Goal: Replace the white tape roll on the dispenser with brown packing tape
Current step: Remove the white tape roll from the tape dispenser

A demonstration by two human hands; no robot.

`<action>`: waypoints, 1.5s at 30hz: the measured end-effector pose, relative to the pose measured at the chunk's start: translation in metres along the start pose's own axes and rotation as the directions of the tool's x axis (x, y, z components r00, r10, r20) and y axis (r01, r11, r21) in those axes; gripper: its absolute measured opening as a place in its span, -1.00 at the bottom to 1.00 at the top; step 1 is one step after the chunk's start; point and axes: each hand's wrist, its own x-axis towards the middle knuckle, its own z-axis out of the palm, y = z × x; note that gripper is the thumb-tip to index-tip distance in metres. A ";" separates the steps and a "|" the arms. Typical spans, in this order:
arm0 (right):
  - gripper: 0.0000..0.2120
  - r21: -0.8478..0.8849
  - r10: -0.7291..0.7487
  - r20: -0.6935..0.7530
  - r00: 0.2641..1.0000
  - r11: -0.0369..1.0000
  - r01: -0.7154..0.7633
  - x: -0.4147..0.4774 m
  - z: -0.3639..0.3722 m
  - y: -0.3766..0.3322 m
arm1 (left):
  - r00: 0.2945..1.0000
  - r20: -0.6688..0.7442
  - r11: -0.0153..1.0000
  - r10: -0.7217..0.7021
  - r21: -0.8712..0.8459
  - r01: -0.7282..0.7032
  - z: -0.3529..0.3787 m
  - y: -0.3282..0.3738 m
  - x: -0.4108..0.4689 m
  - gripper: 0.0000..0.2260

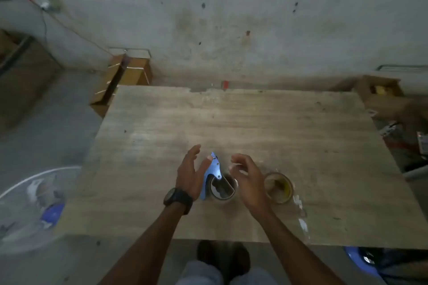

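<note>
A blue tape dispenser (212, 174) lies on the wooden table (231, 127) near its front edge, with a tape roll (222, 188) mounted in it. My left hand (192, 174) is just left of the dispenser, fingers spread, the thumb touching its blue blade end. My right hand (247, 177) hovers open just right of the dispenser, fingers curled above the roll. A second, brownish tape roll (279, 187) lies flat on the table to the right of my right hand. The picture is blurred, so the mounted roll's colour is unclear.
Cardboard boxes (125, 76) stand behind the table's far left corner, and another box (379, 92) at the far right. A fan guard (30, 203) lies on the floor to the left. A blue object (361, 259) sits under the table's front right.
</note>
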 end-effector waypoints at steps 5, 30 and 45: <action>-0.68 -0.065 -0.134 -0.019 0.991 0.989 0.133 0.023 0.011 0.067 | 0.997 -0.008 0.982 0.077 -0.173 -0.077 0.016 -0.040 0.017 -0.42; -0.31 -0.080 -0.425 0.102 0.899 0.898 0.433 0.009 0.032 0.146 | 0.965 -0.151 0.895 0.217 -0.364 -0.258 0.064 -0.104 -0.006 -0.63; -0.17 0.077 -0.555 -0.010 0.832 0.829 0.554 0.015 0.027 0.153 | 0.963 -0.104 0.875 0.250 -0.402 -0.271 0.064 -0.100 0.002 -0.80</action>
